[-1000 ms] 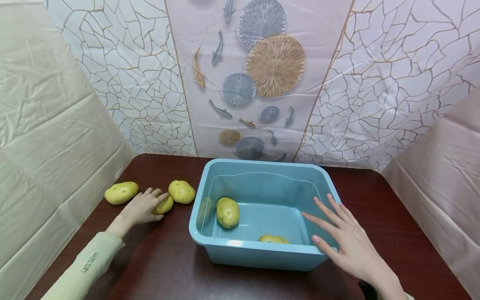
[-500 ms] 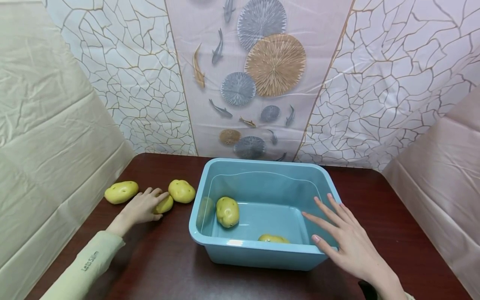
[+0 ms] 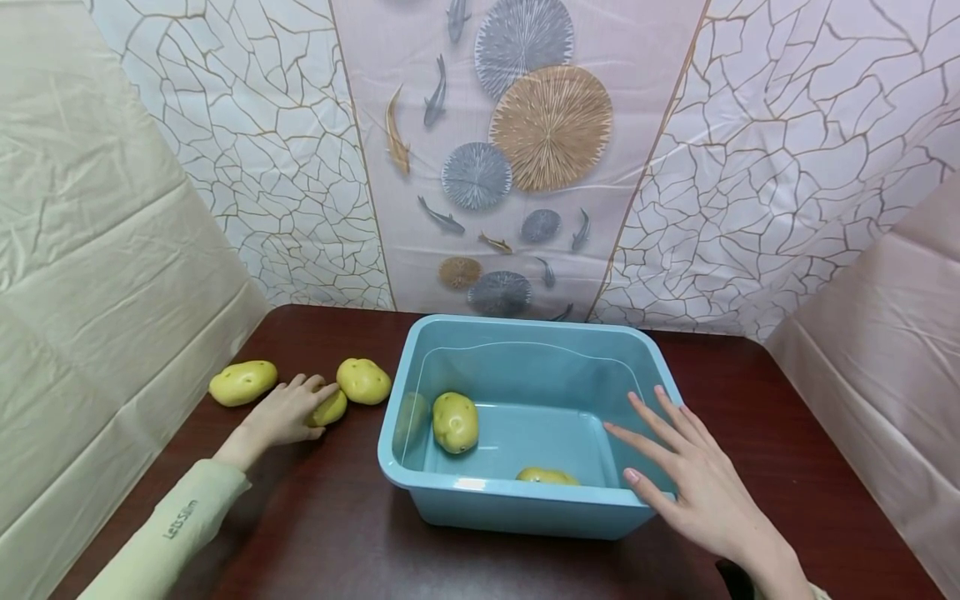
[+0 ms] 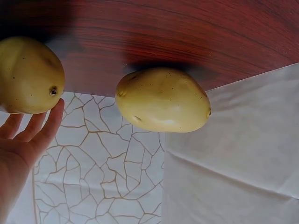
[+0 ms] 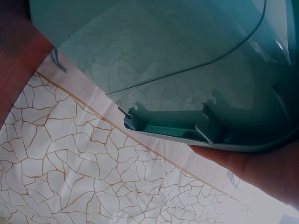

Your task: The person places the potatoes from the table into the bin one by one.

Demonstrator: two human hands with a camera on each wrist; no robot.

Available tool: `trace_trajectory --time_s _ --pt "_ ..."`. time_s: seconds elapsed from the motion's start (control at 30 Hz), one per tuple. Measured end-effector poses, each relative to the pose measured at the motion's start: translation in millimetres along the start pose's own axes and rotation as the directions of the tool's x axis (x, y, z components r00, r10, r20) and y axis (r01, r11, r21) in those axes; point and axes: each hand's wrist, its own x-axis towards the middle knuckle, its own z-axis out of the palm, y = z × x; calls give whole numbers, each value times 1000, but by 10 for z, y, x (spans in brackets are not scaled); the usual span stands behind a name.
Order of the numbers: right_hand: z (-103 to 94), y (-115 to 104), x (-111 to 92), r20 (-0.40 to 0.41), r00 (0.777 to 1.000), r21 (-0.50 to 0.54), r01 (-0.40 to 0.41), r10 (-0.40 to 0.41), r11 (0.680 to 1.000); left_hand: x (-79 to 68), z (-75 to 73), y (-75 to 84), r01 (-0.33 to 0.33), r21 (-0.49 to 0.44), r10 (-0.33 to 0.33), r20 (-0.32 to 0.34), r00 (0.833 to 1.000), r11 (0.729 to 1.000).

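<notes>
My left hand [image 3: 283,414] gripped a potato [image 3: 330,410]; my outspread right hand [image 3: 699,490] touched the tub [image 3: 517,510], probably to steady it.

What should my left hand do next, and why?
Probably lift the gripped potato into the blue bin: your left hand has it outside, while one potato and a second one lie inside. Your right hand is at the rim.

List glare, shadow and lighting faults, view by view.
Head: bright glare patch on front rim of the blue bin; left wrist: dark shadow on the table along the wholly visible potato; right wrist: right hand and blue bin dim, backdrop washed out at bottom right.
</notes>
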Motion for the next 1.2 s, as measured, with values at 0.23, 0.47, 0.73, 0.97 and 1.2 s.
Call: trace_trajectory --time_s 0.23,0.47,0.73,0.97,1.2 --pt "-2 -1 -2 -1 1000 -4 4 -4 1000 -17 -2 -4 1 3 -1 -13 1000 1000" --pt "-2 -2 -2 0 1000 -4 3 -3 1000 -75 -2 -26 15 -3 -15 -18 1000 1000" --pt "1 3 -2 -2 1000 -5 1 -1 1000 -127 -34 -45 37 -15 -37 1 999 999" --pt "-2 3 -3 -3 1000 -3 7 -7 1000 -142 -94 -17 37 -15 -37 -4 999 999" --pt "-3 3 0 -4 1000 -4 10 -10 1000 -151 -169 8 34 -3 -34 -19 999 999"
